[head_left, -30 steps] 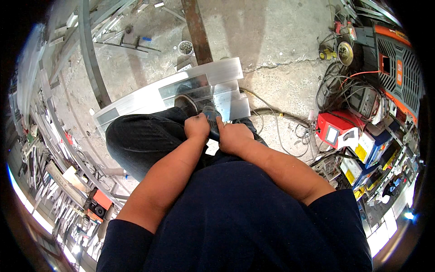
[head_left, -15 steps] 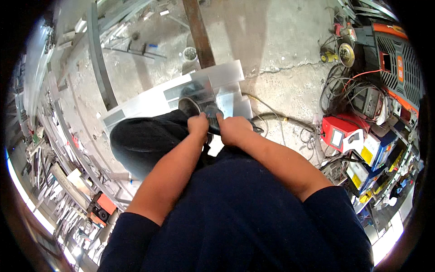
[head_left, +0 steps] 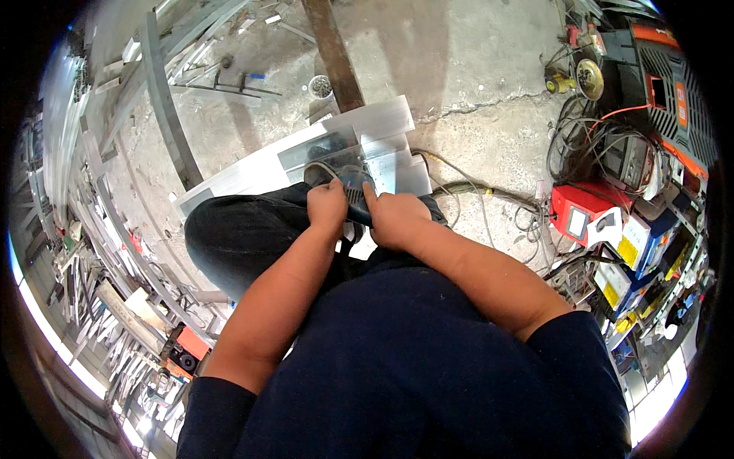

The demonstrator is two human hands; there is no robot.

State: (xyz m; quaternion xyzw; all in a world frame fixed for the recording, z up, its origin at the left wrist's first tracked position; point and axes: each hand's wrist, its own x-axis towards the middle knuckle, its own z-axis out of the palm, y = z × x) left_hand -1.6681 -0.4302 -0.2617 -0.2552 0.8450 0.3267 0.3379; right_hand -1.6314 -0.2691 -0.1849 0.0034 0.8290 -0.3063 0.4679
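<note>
A dark power tool with a vented body, which looks like an angle grinder [head_left: 355,191], lies between my two hands. My right hand [head_left: 399,217] wraps its rear part, the index finger stretched along the housing. My left hand [head_left: 327,205] is closed at its left side, on what may be a side handle; the grip itself is hidden. Under the tool's far end are flat, shiny metal sheets [head_left: 256,170], laid slantwise over steel beams. My dark shoe [head_left: 316,173] is just beyond my left hand. The tool's disc cannot be made out.
A rusty beam [head_left: 334,57] and a grey beam [head_left: 167,99] run away from the sheets. A small bucket [head_left: 319,86] stands beyond. Cables [head_left: 489,196] trail rightward to a red machine [head_left: 575,213] and an orange-black machine [head_left: 673,99]. Metal offcuts [head_left: 122,336] are piled at left.
My left hand has shifted slightly left and up along the tool. The right hand keeps its hold, and the whole view has tilted a little.
</note>
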